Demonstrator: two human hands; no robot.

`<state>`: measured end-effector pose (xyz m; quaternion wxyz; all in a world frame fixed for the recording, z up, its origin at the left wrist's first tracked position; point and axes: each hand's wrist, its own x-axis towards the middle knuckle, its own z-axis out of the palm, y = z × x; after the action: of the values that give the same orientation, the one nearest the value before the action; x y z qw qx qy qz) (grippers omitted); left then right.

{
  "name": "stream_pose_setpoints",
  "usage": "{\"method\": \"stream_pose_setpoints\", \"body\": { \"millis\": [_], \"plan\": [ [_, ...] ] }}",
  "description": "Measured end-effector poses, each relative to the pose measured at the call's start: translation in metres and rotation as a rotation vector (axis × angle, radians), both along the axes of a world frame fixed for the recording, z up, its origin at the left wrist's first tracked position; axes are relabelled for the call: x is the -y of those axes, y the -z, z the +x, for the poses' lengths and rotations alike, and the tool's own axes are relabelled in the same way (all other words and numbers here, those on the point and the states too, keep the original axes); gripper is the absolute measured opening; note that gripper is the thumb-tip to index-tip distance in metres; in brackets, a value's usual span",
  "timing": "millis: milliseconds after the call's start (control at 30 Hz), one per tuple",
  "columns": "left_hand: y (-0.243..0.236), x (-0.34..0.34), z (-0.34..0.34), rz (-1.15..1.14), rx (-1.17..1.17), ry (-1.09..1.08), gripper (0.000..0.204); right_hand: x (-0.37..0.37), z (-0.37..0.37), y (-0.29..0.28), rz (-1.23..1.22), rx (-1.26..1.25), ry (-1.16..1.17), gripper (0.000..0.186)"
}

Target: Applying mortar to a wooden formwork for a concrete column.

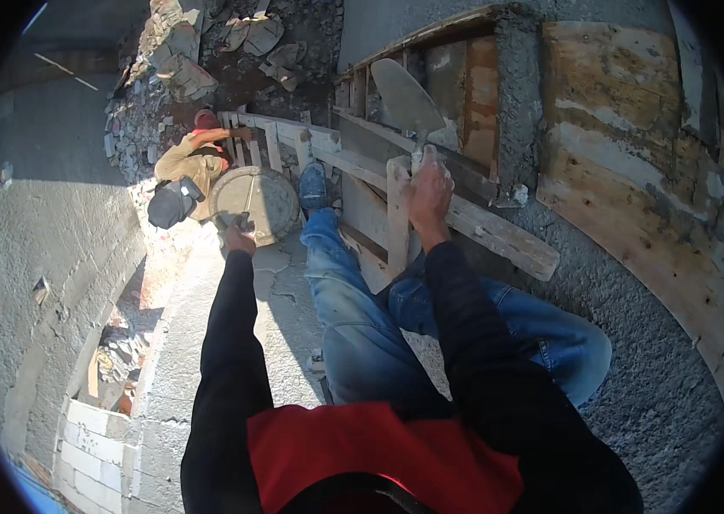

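Note:
My right hand (428,193) is closed around the handle of a trowel, whose grey pointed blade (405,98) points up and away over the wooden formwork. My left hand (239,233) reaches down and grips the near rim of a round, mortar-stained pan (261,199). A person below in a tan top and dark cap (189,167) stands beside the pan with one arm stretched toward the wooden slats. My legs in blue jeans (353,317) bend over the ledge, and my blue shoe (312,186) rests by the wooden rails.
Wooden planks and a cross-brace (473,224) lie under my right hand. Plywood boards (636,171) line the rough concrete at the right. A grey rendered wall (45,257) drops away on the left, with rubble and stones (182,60) below and white blocks (92,445) at the lower left.

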<state>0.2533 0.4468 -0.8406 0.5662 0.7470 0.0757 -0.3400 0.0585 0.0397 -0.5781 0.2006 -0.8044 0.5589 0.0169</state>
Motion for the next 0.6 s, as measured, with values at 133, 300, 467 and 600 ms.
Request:
{"method": "stream_pose_setpoints", "body": {
  "millis": [133, 300, 467, 600],
  "plan": [
    [-0.115, 0.097, -0.032, -0.255, -0.597, -0.508, 0.02, 0.029, -0.027, -0.002, 0.211, -0.148, 0.012, 0.052],
    [-0.3, 0.169, -0.055, -0.081, -0.127, 0.26, 0.039, 0.05, -0.02, -0.094, 0.224, -0.001, 0.055, 0.043],
    [-0.466, 0.246, -0.065, 0.225, 0.149, 0.632, 0.059, 0.054, -0.022, -0.219, 0.21, 0.414, 0.161, 0.042],
    [-0.558, 0.292, -0.09, 0.084, 0.089, 0.56, 0.066, 0.044, -0.044, -0.337, 0.492, 0.631, 0.354, 0.037]
  ]
}}
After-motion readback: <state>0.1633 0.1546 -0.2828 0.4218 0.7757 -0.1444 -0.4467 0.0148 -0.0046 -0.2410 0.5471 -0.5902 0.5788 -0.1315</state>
